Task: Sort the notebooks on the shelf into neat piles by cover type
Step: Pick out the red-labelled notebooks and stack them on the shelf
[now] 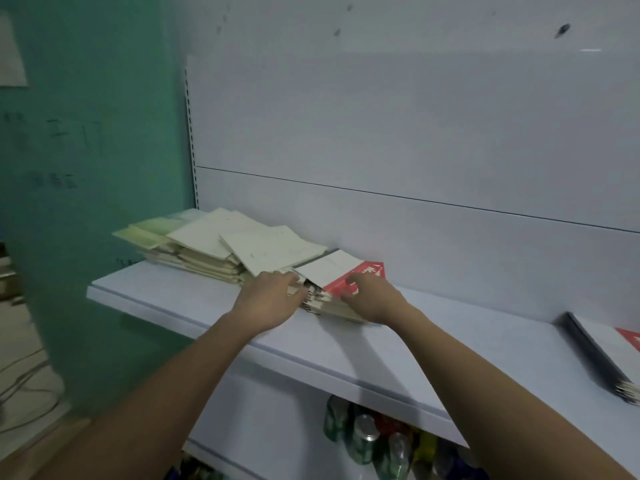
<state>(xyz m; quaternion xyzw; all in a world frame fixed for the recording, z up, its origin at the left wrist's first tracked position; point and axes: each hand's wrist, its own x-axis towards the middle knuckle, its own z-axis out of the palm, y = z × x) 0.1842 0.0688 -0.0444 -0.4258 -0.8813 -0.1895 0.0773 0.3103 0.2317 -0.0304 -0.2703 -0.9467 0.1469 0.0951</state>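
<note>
A small stack of red-and-white cover notebooks [341,271] lies on the white shelf [166,296] against the back panel. My left hand [268,299] grips the stack's left edge and my right hand [372,299] presses on its top right corner, fingers on the red part. To the left sprawls a messy heap of pale cream and green cover notebooks [214,244], fanned and overlapping. A second pile with a red-and-white cover [609,355] rests at the shelf's right end, partly cut off by the frame.
Cans and bottles [367,438] stand on the lower shelf below. A green wall [86,150] borders the shelf on the left, with cables on the floor [24,386]. Bare shelf surface lies between the middle stack and the right pile.
</note>
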